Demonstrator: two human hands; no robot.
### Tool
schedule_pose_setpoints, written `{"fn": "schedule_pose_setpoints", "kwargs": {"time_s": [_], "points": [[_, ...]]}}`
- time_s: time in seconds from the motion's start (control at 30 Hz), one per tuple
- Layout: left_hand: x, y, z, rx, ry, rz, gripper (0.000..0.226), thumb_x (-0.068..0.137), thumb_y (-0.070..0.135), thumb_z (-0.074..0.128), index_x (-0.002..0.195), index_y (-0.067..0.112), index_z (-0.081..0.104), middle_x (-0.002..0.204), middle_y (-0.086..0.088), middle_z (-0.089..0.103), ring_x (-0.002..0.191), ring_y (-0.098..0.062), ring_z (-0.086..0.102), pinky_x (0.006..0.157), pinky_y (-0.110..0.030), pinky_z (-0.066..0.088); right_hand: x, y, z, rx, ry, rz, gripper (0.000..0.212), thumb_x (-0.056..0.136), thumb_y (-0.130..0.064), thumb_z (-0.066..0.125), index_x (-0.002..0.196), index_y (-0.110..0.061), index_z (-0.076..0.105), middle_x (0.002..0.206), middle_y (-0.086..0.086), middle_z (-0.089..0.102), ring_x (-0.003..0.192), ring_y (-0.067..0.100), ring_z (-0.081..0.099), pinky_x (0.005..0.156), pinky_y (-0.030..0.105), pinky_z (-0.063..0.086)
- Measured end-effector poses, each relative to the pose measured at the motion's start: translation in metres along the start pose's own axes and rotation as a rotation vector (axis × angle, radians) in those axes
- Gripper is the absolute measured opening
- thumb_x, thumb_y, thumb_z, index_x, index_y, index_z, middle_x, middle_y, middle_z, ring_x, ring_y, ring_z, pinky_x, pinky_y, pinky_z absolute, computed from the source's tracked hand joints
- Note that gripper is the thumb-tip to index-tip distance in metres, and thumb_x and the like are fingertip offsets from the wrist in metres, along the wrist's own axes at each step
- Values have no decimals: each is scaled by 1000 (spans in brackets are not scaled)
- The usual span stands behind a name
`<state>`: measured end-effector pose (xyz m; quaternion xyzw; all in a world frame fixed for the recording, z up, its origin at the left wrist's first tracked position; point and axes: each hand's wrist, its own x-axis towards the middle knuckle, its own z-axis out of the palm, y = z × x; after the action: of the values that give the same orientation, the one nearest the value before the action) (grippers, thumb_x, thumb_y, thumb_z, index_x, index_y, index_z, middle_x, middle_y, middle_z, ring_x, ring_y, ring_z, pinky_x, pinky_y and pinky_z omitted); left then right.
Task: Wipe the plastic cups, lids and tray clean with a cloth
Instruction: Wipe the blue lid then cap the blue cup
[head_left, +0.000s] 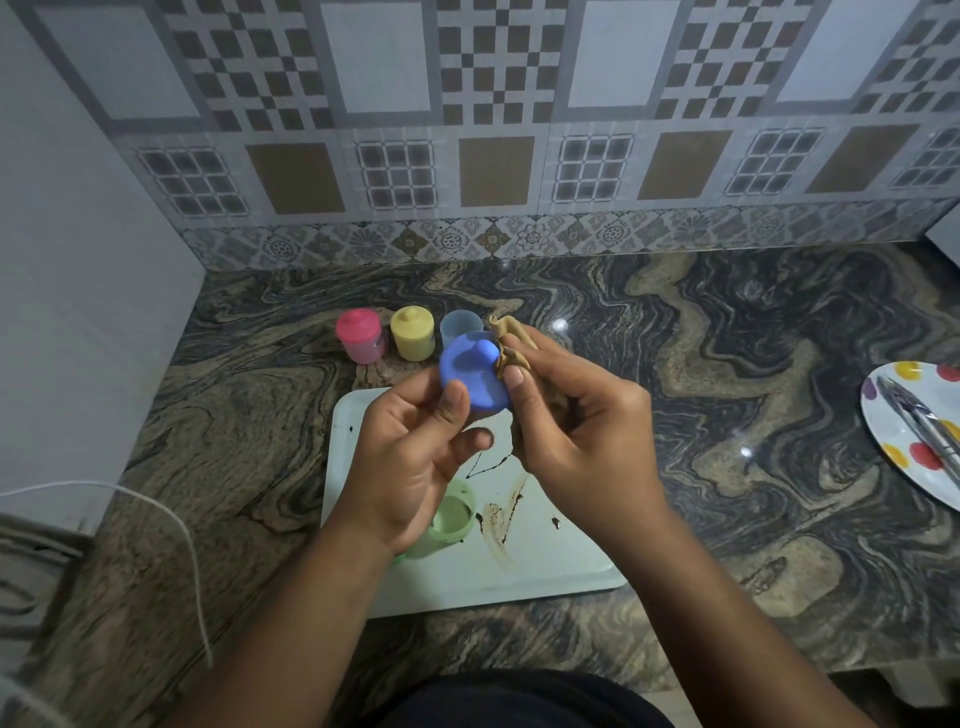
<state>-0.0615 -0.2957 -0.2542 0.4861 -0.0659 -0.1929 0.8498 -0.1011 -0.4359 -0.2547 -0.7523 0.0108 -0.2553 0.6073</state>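
Observation:
My left hand (415, 457) holds a blue lid (470, 371) up above the tray, thumb across its face. My right hand (576, 421) grips a bunched tan cloth (511, 345) and presses it against the lid's right edge. Below lies the white tray (545, 566), smeared with brown streaks. A green cup (449, 525) stands on the tray, partly hidden by my left wrist. Behind the tray on the counter stand a pink cup with its lid (359, 336), a yellow cup with its lid (412, 332) and an open blue cup (457, 325).
A spotted plate (898, 452) with metal tongs (919, 421) lies at the counter's right edge. A white cable (171, 525) hangs at the left. A plain white wall closes the left side and patterned tiles the back.

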Motion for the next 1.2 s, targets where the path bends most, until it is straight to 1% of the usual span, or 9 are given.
{"fn": "schedule_pose_setpoints", "kwargs": {"time_s": [0.1, 0.17, 0.37, 0.43, 0.53, 0.63, 0.93, 1.1, 1.2], "points": [[1, 5, 5, -20, 47, -44, 29, 87, 27, 52, 81, 16, 78, 83, -3, 74, 62, -4, 62, 41, -15, 37, -1, 2, 0, 54, -4, 53, 29, 97, -23, 63, 124, -18, 74, 127, -8, 72, 89, 8, 66, 82, 31, 53], [3, 8, 6, -26, 71, -57, 34, 88, 33, 49, 81, 14, 77, 74, 0, 72, 55, -3, 58, 39, -15, 36, -4, 2, 0, 46, -4, 57, 29, 97, -22, 63, 123, -16, 74, 125, -5, 74, 94, 9, 68, 83, 36, 55], [2, 4, 3, -83, -19, -16, 36, 94, 27, 52, 114, 3, 69, 121, -18, 68, 113, -27, 66, 86, -38, 57, -7, 1, 0, -38, 3, -29, 28, 96, -10, 64, 122, -5, 73, 130, 0, 70, 129, 8, 62, 105, 31, 53], [0, 3, 2, -42, -13, -19, 29, 91, 21, 52, 103, 9, 76, 108, -13, 74, 96, -19, 72, 73, -30, 59, -4, 0, -1, -53, 16, -80, 27, 96, -6, 64, 121, -4, 73, 129, 4, 70, 128, 5, 61, 102, 22, 52], [1, 6, 4, -20, 52, -85, 33, 87, 30, 51, 85, 16, 81, 84, -4, 75, 65, -8, 67, 50, -20, 52, -3, 1, -2, -57, 43, -95, 27, 96, -8, 64, 122, -7, 72, 127, -7, 68, 126, 3, 62, 96, 31, 58], [5, 11, 6, 44, 145, -123, 34, 86, 39, 54, 90, 13, 74, 82, -2, 74, 56, -7, 62, 43, -18, 47, -5, 4, 0, -55, 40, -46, 28, 96, -10, 63, 122, -8, 73, 125, -5, 70, 127, 1, 61, 101, 29, 56], [0, 3, 3, 481, 147, 134, 19, 85, 24, 67, 104, 24, 74, 98, 4, 77, 92, -14, 73, 60, -38, 62, -4, 11, 0, 44, 7, 169, 29, 95, -23, 64, 122, -24, 75, 108, -8, 76, 89, 4, 66, 85, 36, 55], [3, 2, -2, 556, 166, 225, 17, 84, 14, 73, 98, 23, 73, 103, 3, 74, 98, -18, 71, 66, -34, 61, 0, 8, -4, 139, 7, 211, 21, 101, -10, 61, 114, -14, 77, 76, 0, 73, 65, 9, 66, 64, 24, 54], [9, 0, -12, 697, 211, 342, 15, 88, 16, 73, 100, 24, 72, 109, 6, 73, 107, -12, 67, 80, -22, 56, 2, 12, -9, 113, 46, 180, 22, 103, -9, 58, 115, -13, 76, 78, 3, 72, 69, 12, 64, 68, 27, 54]]}}
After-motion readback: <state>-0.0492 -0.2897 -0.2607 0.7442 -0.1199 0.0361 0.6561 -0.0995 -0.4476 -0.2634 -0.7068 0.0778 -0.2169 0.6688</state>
